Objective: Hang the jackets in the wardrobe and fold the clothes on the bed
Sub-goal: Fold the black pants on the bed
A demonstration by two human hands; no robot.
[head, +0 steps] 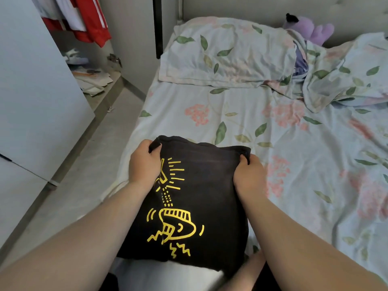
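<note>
The bed with the flowery sheet is in front of you. The black T-shirt with the yellow drawing lies at its near end, right by your body. The shirt is longer than it is wide, and its long way runs straight away from you toward the pillow. Your left hand and right hand are at the far end, one on each corner. Each grip is pinched tight on the cloth there. Both hands are just as near, so I think the next fold comes back toward you.
</note>
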